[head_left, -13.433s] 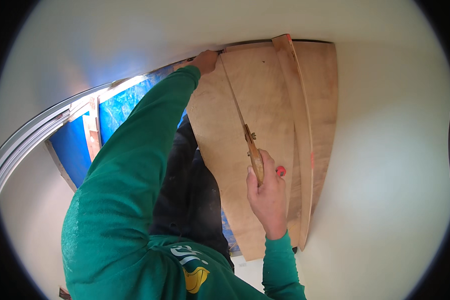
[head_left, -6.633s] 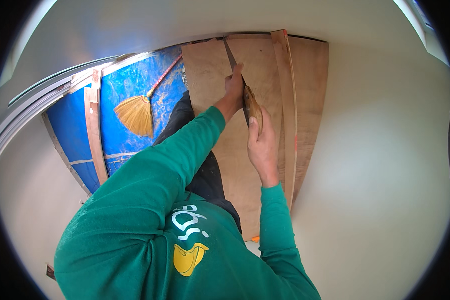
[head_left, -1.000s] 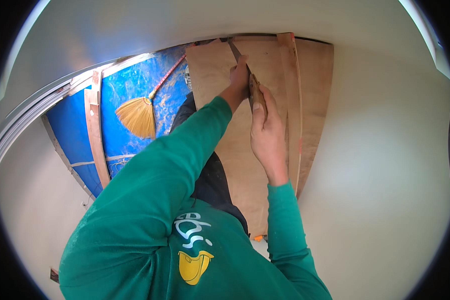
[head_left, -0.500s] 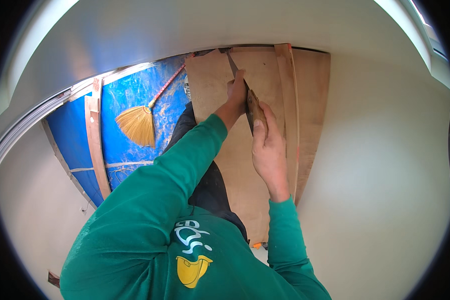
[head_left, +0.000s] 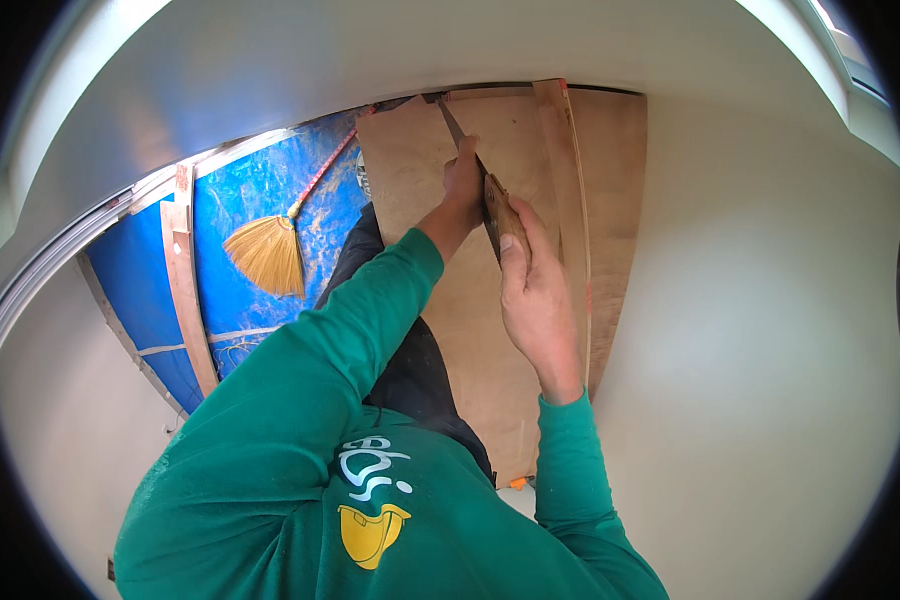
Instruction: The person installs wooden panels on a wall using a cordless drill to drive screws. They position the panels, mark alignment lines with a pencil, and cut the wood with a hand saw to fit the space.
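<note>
You wear a green long-sleeved sweatshirt (head_left: 300, 430) with a white and yellow chest print (head_left: 370, 500), plus dark trousers (head_left: 410, 370).

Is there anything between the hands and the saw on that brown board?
Nothing visible. The right hand is wrapped around the saw's wooden handle, and the left hand rests against the thin saw blade on the plywood board. The broom lies off to the left on the blue sheet.

Both arms stretched forward, hands close together; left hand (head_left: 462, 190) curled, right hand (head_left: 532, 290) apparently gripping, thumb up.
</note>
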Demonstrator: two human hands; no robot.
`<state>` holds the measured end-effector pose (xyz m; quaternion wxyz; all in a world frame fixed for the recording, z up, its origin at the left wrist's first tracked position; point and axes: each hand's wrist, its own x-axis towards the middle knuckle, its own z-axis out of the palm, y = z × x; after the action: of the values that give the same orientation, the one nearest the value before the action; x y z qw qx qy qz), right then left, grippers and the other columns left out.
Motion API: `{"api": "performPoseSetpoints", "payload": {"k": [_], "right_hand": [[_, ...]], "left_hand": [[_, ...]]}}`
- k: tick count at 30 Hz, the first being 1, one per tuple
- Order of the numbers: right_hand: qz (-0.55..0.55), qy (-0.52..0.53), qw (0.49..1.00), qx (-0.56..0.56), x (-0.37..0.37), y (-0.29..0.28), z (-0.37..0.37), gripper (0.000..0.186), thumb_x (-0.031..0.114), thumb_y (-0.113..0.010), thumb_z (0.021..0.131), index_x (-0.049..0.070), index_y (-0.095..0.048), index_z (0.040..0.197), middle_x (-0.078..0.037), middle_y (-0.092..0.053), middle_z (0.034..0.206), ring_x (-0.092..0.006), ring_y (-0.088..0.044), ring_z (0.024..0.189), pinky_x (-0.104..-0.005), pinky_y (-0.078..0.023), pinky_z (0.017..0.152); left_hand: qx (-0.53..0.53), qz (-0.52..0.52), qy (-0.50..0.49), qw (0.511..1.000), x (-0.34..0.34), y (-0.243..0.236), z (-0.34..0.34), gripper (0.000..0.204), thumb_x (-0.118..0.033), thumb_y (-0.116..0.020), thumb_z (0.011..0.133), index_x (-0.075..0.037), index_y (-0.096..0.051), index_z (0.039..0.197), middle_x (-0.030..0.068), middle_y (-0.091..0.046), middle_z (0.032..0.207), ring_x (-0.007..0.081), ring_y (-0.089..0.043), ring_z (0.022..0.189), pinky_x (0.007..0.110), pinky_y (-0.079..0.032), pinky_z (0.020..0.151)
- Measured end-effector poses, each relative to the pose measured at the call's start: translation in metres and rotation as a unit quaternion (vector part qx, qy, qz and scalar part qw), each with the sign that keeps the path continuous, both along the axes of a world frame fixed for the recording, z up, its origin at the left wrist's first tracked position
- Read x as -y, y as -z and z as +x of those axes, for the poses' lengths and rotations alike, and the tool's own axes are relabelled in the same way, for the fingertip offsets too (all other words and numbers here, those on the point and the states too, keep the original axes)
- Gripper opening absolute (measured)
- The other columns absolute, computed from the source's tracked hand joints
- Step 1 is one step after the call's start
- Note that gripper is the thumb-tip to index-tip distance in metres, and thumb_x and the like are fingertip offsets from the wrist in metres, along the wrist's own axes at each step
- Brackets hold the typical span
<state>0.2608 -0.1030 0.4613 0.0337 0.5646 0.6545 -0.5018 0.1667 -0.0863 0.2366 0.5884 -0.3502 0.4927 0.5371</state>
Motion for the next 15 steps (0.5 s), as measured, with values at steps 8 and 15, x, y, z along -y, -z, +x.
{"api": "performPoseSetpoints", "payload": {"k": [8, 15], "right_hand": [[0.129, -0.013, 0.988, -0.083, 0.007, 0.032, 0.01, 0.05, 0.022, -0.05, 0.115, 0.011, -0.048, 0.164, -0.03, -0.073, 0.132, -0.0479, -0.073, 0.117, -0.0492, -0.055, 0.101], [0.032, -0.018, 0.999, -0.031, 0.006, 0.007, 0.004, 0.05, 0.021, -0.051, 0.114, 0.009, -0.048, 0.163, -0.03, -0.073, 0.128, -0.0499, -0.072, 0.113, -0.049, -0.056, 0.098]], "left_hand": [[-0.048, 0.017, -0.031, 0.998, 0.001, 0.002, 0.002, 0.079, -0.055, -0.072, 0.094, 0.007, -0.058, 0.142, 0.0188, -0.066, 0.126, 0.0317, -0.067, 0.109, 0.052, -0.057, 0.09], [-0.041, 0.025, -0.016, 0.999, 0.005, 0.0, 0.003, 0.085, -0.054, -0.071, 0.095, 0.008, -0.051, 0.15, 0.0189, -0.062, 0.129, 0.0318, -0.065, 0.11, 0.051, -0.057, 0.09]]}}
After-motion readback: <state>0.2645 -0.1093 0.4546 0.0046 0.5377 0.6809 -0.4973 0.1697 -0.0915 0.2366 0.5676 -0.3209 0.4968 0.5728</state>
